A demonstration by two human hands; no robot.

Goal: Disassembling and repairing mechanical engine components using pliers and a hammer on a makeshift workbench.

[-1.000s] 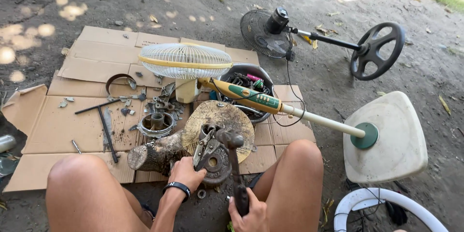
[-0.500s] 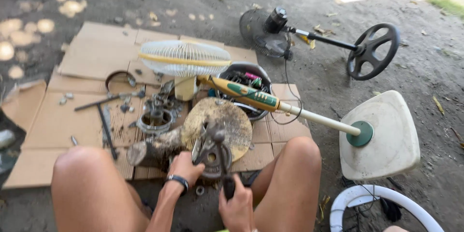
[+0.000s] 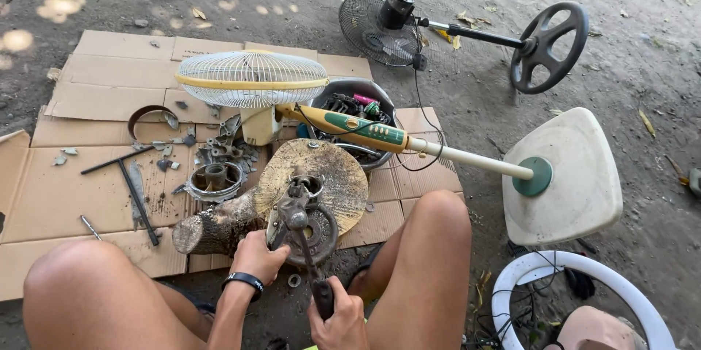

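Head view: I am looking down between my two bare knees at a work area laid on flattened cardboard [image 3: 109, 94].
Left hand [image 3: 257, 256]: I am closing it around the near edge of a rusty round motor part [image 3: 310, 229], pinning it against a log section [image 3: 219, 227].
Right hand [image 3: 339, 317]: I am wrapping it tightly around the dark handle of a long tool [image 3: 303, 248], close to my body.
Tool position: its shaft is running from my right hand forward and slightly left, with its head sitting on the motor part just beyond my left hand.
Work surface: a round wooden block [image 3: 332, 175] is lying directly beyond the motor part.
Beyond the hands: a cream stand fan [image 3: 252, 80] is lying on its side, its pole stretching rightward to a base [image 3: 573, 175].
Left of the hands: a hammer [image 3: 131, 182] and loose metal scraps are resting on the cardboard.
Far right: a black fan [image 3: 380, 25] is lying on the dirt.
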